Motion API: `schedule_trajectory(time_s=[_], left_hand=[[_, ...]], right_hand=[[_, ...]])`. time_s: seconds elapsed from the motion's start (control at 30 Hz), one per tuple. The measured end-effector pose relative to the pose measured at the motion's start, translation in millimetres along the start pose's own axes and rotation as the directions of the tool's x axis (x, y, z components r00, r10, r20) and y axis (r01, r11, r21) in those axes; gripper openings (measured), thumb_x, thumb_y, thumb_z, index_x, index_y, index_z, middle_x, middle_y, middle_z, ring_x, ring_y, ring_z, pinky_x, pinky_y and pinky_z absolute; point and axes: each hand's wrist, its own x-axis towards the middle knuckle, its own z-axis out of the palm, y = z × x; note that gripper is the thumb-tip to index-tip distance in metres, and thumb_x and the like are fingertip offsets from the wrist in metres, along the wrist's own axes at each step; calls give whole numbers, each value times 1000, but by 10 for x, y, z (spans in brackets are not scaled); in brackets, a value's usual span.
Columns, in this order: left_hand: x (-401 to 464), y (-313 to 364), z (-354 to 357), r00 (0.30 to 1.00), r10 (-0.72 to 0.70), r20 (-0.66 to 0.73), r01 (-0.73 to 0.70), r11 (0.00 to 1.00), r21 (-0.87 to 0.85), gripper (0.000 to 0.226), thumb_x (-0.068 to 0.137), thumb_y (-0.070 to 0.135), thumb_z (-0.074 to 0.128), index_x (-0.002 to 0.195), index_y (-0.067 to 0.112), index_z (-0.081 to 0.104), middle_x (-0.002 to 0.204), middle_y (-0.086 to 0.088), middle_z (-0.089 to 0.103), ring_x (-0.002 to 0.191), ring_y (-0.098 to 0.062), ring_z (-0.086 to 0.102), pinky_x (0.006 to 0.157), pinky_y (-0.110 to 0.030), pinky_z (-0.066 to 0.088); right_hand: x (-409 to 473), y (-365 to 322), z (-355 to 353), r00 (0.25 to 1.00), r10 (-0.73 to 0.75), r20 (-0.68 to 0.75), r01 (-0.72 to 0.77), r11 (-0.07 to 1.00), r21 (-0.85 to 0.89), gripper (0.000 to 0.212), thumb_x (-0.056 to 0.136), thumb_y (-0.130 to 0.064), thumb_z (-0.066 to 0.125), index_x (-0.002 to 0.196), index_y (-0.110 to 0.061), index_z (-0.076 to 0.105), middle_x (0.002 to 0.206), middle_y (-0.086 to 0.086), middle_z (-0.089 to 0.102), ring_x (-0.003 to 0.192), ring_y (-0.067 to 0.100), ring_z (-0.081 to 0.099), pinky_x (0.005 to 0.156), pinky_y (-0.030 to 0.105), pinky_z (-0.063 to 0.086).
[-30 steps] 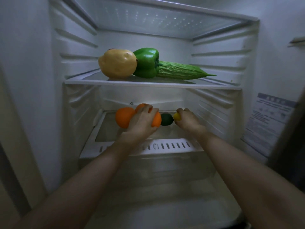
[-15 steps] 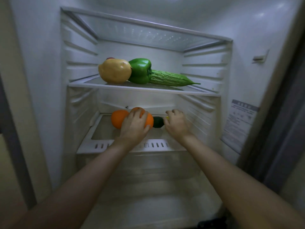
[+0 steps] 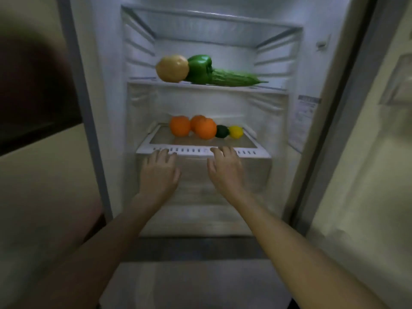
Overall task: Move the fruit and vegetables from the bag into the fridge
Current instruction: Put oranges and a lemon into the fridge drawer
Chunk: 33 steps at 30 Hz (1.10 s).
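The fridge stands open in front of me. On its upper shelf (image 3: 274, 89) lie a yellow-brown potato (image 3: 172, 68), a green pepper (image 3: 199, 68) and a bitter gourd (image 3: 234, 79) in a row. The lower shelf (image 3: 200, 151) carries three oranges (image 3: 205, 128), a dark green lime (image 3: 222, 131) and a yellow lemon (image 3: 235, 132). My left hand (image 3: 158, 172) and my right hand (image 3: 224, 169) hang in front of the lower shelf's slotted front edge, fingers spread, holding nothing. The bag is out of view.
A clear crisper drawer (image 3: 256, 175) sits under the lower shelf. The fridge door (image 3: 367, 152) stands open on the right. A cream cabinet front (image 3: 44, 175) is on the left, with a dark panel (image 3: 33, 97) above it.
Both hands let go of the fruit and drew back out of the fridge to the shelf's front edge. The camera also pulled back, so more of the fridge shows.
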Motion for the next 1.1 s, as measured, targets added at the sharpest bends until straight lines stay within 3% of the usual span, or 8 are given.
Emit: schedule_trajectory(time_s=[0.1, 0.27, 0.47, 0.6, 0.67, 0.8, 0.9, 1.1], left_hand=[[-423, -37, -130, 1000, -18, 26, 18, 1000, 8, 32, 77, 18, 63, 106, 3, 61, 108, -21, 61, 92, -37, 58, 74, -44, 49], [-1005, -118, -153, 999, -40, 9, 40, 999, -15, 28, 71, 17, 61, 93, 1, 65, 96, -20, 66, 78, -35, 62, 66, -39, 52], [-1689, -187, -50, 996, 5, 92, 1, 998, -63, 38, 82, 23, 40, 101, 2, 65, 104, -19, 65, 91, -36, 63, 76, -42, 52], [-2334, -245, -69, 978, 41, 203, -9, 988, -153, 39, 80, 26, 43, 104, 4, 64, 104, -17, 64, 91, -34, 61, 81, -42, 50], [-2710, -312, -106, 960, 64, 272, -17, 985, -174, 45, 81, 30, 39, 108, 4, 64, 109, -18, 64, 96, -36, 61, 83, -46, 51], [-3371, -468, -227, 925, 126, 357, -54, 977, -205, 36, 81, 19, 63, 112, 1, 64, 114, -23, 63, 98, -43, 61, 82, -51, 51], [-3751, -516, -347, 873, 183, 452, -70, 964, -255, 39, 80, 18, 67, 115, 2, 63, 118, -24, 61, 102, -44, 59, 86, -52, 49], [-4285, -354, -546, 811, 314, 493, -162, 931, -328, 44, 70, 14, 77, 110, 1, 65, 112, -24, 63, 96, -43, 61, 80, -53, 51]], right_hand=[[-323, -113, 33, 997, -1, 73, 0, 1000, 18, 31, 87, -19, 48, 112, -7, 61, 110, 11, 61, 106, 27, 52, 93, 40, 45], [-868, -251, 82, 992, 38, 118, -43, 998, 43, 28, 84, -17, 42, 99, -5, 63, 99, 14, 61, 96, 32, 54, 86, 44, 48], [-1769, -407, 89, 989, 78, 125, -79, 997, 4, 28, 84, -16, 54, 106, -2, 65, 104, 18, 65, 105, 39, 59, 96, 47, 48], [-2540, -609, -19, 961, 174, 213, -178, 984, 1, 37, 87, -20, 39, 107, -1, 64, 104, 18, 63, 100, 37, 59, 91, 44, 50], [-2969, -761, -54, 931, 242, 274, -240, 970, -43, 44, 88, -26, 36, 111, -2, 65, 111, 19, 64, 109, 38, 57, 96, 46, 47], [-3717, -1106, -210, 884, 344, 317, -326, 939, -109, 43, 86, -25, 39, 110, -1, 66, 110, 21, 64, 107, 40, 58, 91, 48, 50], [-4197, -1315, -393, 859, 403, 315, -373, 915, -155, 42, 85, -25, 41, 108, 1, 66, 107, 22, 64, 104, 40, 60, 89, 48, 51], [-4978, -1551, -847, 778, 537, 326, -491, 843, -219, 43, 88, -25, 39, 113, 0, 64, 114, 22, 62, 111, 40, 56, 93, 49, 49]])
